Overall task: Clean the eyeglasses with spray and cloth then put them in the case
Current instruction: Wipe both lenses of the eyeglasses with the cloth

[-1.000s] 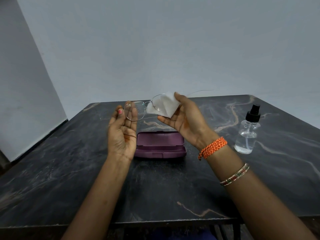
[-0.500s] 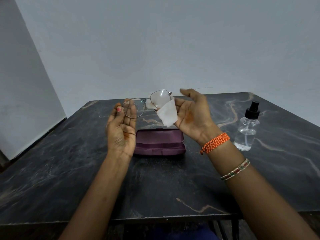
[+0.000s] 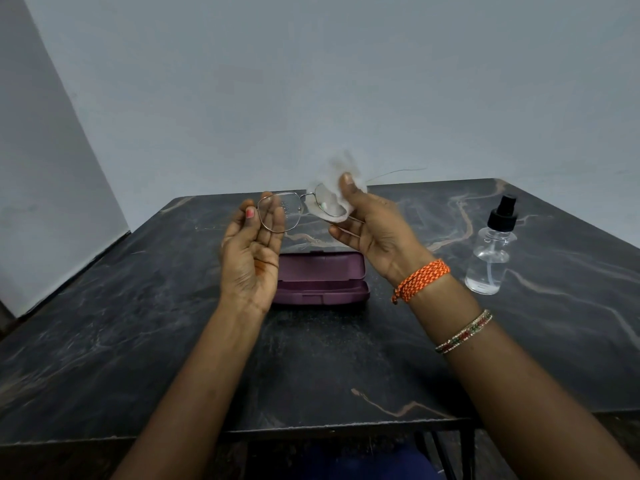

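I'm mid-wipe: my left hand [image 3: 254, 258] pinches the glasses [image 3: 304, 211] above the shut case [image 3: 320, 278], my right hand [image 3: 372, 230] rubs the blurred cloth [image 3: 337, 180] seemingly over one lens, spray bottle [image 3: 491, 251] at three o'clock; next, opening that case.

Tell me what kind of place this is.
Likely a plain room at home or a bare recording setup, hard to say which. The signs: a dark marble-patterned table against bare pale walls, holding only a purple glasses case and a small spray bottle.
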